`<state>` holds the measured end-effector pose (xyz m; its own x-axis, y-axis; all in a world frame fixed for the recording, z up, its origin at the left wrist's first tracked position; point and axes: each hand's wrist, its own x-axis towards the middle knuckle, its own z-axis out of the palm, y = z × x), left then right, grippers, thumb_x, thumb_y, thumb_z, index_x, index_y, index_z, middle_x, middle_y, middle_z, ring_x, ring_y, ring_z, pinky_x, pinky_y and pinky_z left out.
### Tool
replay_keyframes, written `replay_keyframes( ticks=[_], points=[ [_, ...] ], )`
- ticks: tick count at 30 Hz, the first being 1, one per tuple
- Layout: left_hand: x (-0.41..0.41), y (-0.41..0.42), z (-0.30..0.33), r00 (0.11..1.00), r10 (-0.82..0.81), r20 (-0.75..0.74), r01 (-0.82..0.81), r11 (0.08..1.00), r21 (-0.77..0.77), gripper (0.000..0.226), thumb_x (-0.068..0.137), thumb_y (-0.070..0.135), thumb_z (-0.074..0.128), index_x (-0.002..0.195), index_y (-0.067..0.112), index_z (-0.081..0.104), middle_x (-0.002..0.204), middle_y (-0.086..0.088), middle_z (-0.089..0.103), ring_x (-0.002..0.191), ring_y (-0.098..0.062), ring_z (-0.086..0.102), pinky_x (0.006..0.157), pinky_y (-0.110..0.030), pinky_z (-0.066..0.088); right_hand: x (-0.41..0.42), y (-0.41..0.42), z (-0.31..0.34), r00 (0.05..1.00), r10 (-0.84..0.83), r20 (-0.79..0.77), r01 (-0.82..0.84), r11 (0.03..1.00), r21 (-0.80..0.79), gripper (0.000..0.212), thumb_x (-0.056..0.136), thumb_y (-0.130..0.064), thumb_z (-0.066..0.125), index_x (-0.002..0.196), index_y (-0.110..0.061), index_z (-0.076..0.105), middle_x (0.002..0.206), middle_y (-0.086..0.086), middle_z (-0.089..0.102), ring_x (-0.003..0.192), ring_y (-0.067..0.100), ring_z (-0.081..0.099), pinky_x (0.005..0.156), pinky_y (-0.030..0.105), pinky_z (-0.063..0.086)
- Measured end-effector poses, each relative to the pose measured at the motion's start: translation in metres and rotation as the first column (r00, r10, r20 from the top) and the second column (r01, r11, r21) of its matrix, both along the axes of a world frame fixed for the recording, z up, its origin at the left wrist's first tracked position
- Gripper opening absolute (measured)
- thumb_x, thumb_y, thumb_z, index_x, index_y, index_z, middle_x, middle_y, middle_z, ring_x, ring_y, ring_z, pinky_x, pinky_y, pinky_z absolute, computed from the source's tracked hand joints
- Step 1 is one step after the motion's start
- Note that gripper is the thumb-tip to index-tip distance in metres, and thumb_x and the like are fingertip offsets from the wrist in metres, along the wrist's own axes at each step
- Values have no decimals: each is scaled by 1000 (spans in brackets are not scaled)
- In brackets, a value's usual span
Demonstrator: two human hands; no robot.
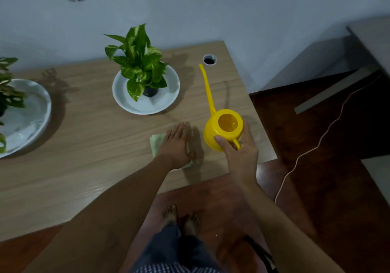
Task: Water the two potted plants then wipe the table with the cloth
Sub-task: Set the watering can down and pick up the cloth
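A yellow watering can [223, 131] with a long thin spout stands on the wooden table [88, 137] near its right edge. My right hand [240, 150] grips its handle. My left hand [176, 145] lies flat, fingers spread, on a folded pale green cloth [156, 144] just left of the can. A leafy green plant [139, 61] in a small dark pot sits in a white dish [168, 95] at the table's middle back. A second plant [7, 95] in a larger white dish [31, 120] is cut off at the left edge.
A round cable hole [209, 59] opens in the table's far right corner. The wall runs right behind the table. A pale cord [316, 146] trails over the dark floor to the right, beside a grey cabinet [371, 40]. My bare feet [181, 218] stand under the front edge.
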<state>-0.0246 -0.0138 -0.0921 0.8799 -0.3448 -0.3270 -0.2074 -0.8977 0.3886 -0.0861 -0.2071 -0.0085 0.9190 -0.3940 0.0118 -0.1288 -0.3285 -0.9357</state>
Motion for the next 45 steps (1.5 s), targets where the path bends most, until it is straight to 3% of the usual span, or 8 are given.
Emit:
replay_keyframes(
  ticks=[5, 11, 24, 28, 32, 36, 40, 45],
  points=[
    [10, -24, -17, 999, -31, 24, 31, 999, 21, 107, 85, 59, 64, 164, 15, 6, 173, -8, -4, 160, -25, -4, 128, -39, -4, 16, -19, -26, 998, -36, -54, 36, 999, 0, 66, 80, -33, 87, 138, -29, 56, 106, -41, 64, 99, -16, 61, 84, 5, 45],
    [16, -29, -30, 1000, -28, 7, 28, 998, 59, 116, 79, 78, 54, 164, 16, 4, 172, -6, -10, 160, -21, -10, 130, -42, -3, 23, -27, -47, 994, -59, -90, 58, 998, -5, 70, 81, -35, 87, 143, -26, 54, 109, -25, 68, 98, -13, 63, 82, 5, 45],
    [15, -27, -29, 1000, -27, 10, 26, 998, 63, 117, 78, 83, 49, 164, 18, 3, 172, -4, -12, 159, -19, -12, 129, -41, -5, 14, -22, -64, 981, -83, -177, 82, 997, -14, 86, 82, -39, 84, 155, -30, 40, 124, -17, 67, 106, -17, 60, 90, 6, 48],
    [14, -21, -18, 1000, 18, 3, -18, 1000, -16, 115, 82, 81, 52, 164, 19, 1, 172, 1, -8, 159, -16, -9, 128, -35, -7, 1, -16, -57, 972, -147, -181, 115, 977, -177, 81, 84, -63, 72, 152, -33, 39, 132, -3, 58, 122, 16, 55, 102, 45, 50],
    [4, 0, 0, 992, 90, 90, -80, 991, -111, 90, 91, 66, 56, 162, 22, 20, 171, -2, 15, 157, -21, 17, 127, -36, 12, -13, 0, -42, 990, -143, 7, 137, 929, -344, 69, 95, -51, 57, 150, -13, 43, 130, 11, 51, 122, 32, 48, 103, 57, 42],
    [-10, 30, 13, 961, 233, 149, -216, 969, -123, 57, 95, 41, 61, 145, 16, 49, 145, -7, 49, 128, -34, 54, 103, -43, 47, -7, 29, -32, 975, 187, 116, -143, 939, -313, 43, 97, -24, 60, 137, -8, 54, 105, 0, 53, 90, 12, 51, 79, 43, 52],
    [-22, 61, 16, 860, 509, 50, -494, 852, -172, 41, 93, 36, 64, 128, 16, 60, 130, -7, 52, 113, -33, 61, 89, -47, 55, 20, 61, -45, 870, 447, -209, -492, 814, -308, 47, 98, -24, 58, 143, -15, 52, 116, 6, 63, 99, 27, 60, 83, 45, 52],
    [-26, 82, 9, 659, 734, -167, -752, 634, -180, 32, 81, 38, 76, 101, 17, 62, 107, -9, 70, 102, -33, 68, 87, -40, 55, 56, 86, -65, 770, 365, -523, -582, 738, -341, 60, 96, -26, 66, 147, -5, 44, 136, 22, 60, 125, 41, 57, 93, 43, 50]
  ],
)
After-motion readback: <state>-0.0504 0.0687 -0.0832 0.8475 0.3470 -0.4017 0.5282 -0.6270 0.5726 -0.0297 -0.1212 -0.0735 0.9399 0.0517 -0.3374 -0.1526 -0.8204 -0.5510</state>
